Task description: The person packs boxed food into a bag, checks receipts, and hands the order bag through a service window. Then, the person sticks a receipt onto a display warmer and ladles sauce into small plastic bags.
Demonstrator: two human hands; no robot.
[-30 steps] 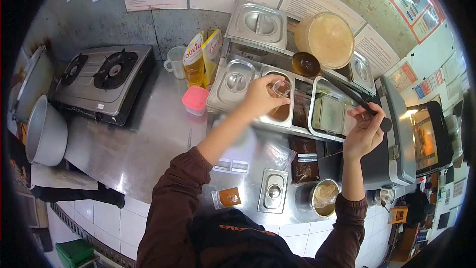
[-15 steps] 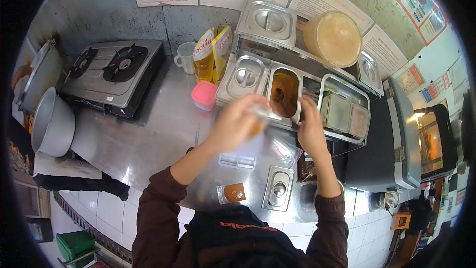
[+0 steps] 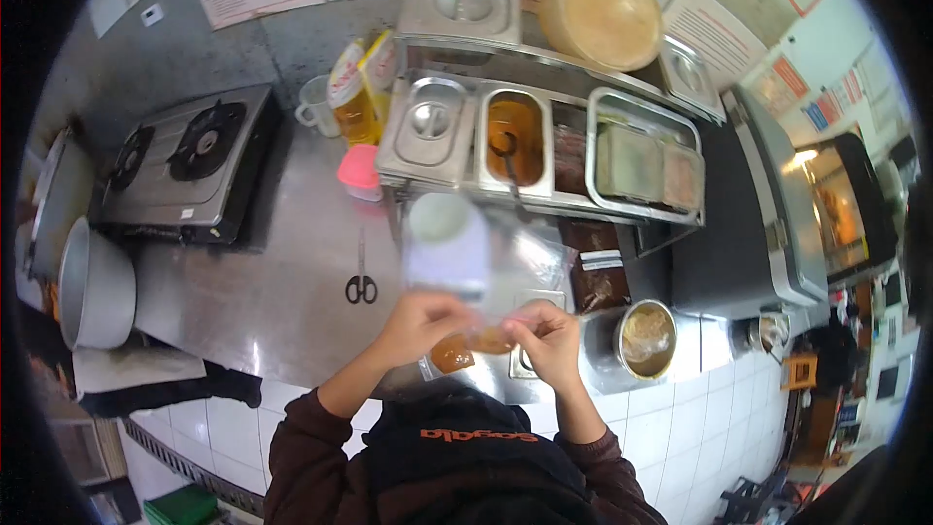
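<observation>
My left hand [image 3: 428, 324] and my right hand [image 3: 546, 338] pinch the top of a small clear bag [image 3: 491, 338] with orange-brown sauce in it, low over the counter's front. Another sauce packet [image 3: 452, 354] lies just under my left hand. A steel lid [image 3: 525, 364] is partly covered by my right hand. Beyond my hands is a white scale [image 3: 445, 243], blurred. The open steel pan of orange sauce [image 3: 515, 141] has a dark ladle [image 3: 507, 165] standing in it.
Black scissors [image 3: 362, 289] lie left of the scale. A pink tub [image 3: 361, 173], oil pouches [image 3: 355, 102] and a lidded pan [image 3: 428, 126] stand farther back. At the right are a dark brown packet [image 3: 598, 267] and a round tin [image 3: 646, 338]. The gas stove [image 3: 185, 165] is at the left.
Both hands have come back from the sauce pan toward my body, with the small bag now between them. The view has shifted, and the scissors and round tin show more fully.
</observation>
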